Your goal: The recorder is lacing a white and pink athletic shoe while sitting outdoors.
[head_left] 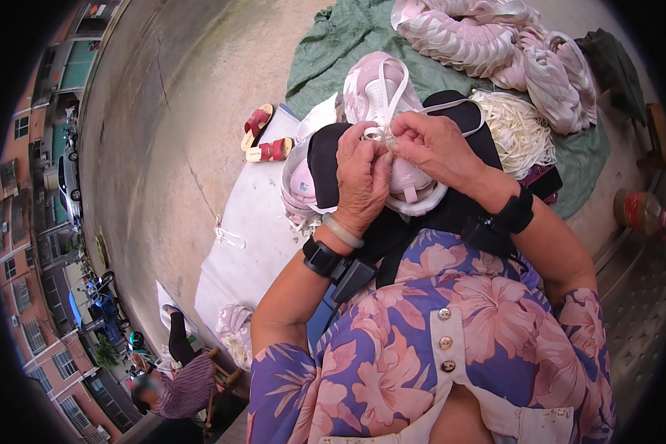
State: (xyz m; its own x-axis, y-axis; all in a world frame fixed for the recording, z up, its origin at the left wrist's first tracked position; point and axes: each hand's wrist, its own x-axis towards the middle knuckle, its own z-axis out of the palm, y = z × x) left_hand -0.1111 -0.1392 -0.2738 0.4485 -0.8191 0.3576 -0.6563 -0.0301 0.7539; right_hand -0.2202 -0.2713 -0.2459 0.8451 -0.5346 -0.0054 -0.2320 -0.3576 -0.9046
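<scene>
A pink and white sneaker (413,180) rests on the black cloth (329,159) over my lap, heel toward me. My left hand (364,177) is closed at the shoe's opening, its thumb and forefinger pinching the white shoelace (385,96). From the right, my right hand (438,150) pinches the lace too, its fingertips almost meeting the left ones. One length of lace loops over the toe; another arcs out to the right past my right hand. Between my fingers, the exact lace ends and eyelets are hidden.
A heap of pink and white shoes (488,44) lies on a green cloth (314,70). Loose white laces (521,133) are piled at right, near a bottle (638,209). Red sandals (274,150) and a shoe-filled container (287,177) stand left. Another person (188,388) sits at lower left.
</scene>
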